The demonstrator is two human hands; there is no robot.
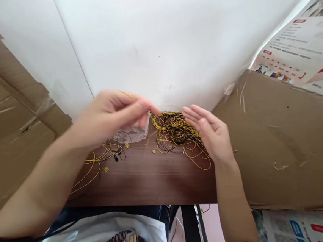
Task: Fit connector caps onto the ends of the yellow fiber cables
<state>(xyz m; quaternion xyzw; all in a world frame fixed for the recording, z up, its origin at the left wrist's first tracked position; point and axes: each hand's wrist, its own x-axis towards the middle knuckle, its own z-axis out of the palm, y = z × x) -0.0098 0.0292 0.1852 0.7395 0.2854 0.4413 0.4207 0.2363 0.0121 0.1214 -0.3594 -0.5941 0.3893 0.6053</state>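
Note:
My left hand [119, 111], slightly blurred, is raised over the left part of the table with thumb and forefinger pinched on a thin yellow wire [128, 95]. The wire shows above the knuckles and again near the fingertips. My right hand [209, 129] is held up with its fingers stretched out and nothing in it. Behind and below it lies a tangled heap of yellow and black wires [174, 131]. More loose yellow wires [89, 161] lie under my left forearm, beside a clear plastic bag [137, 134] partly hidden by my left hand.
Small yellow pieces [106, 169] are scattered on the brown wooden table [150, 180]. A white panel [156, 52] rises behind it. Cardboard [279, 147] stands on the right, with more cardboard [13, 122] on the left. Printed sheets [299, 50] hang at the upper right.

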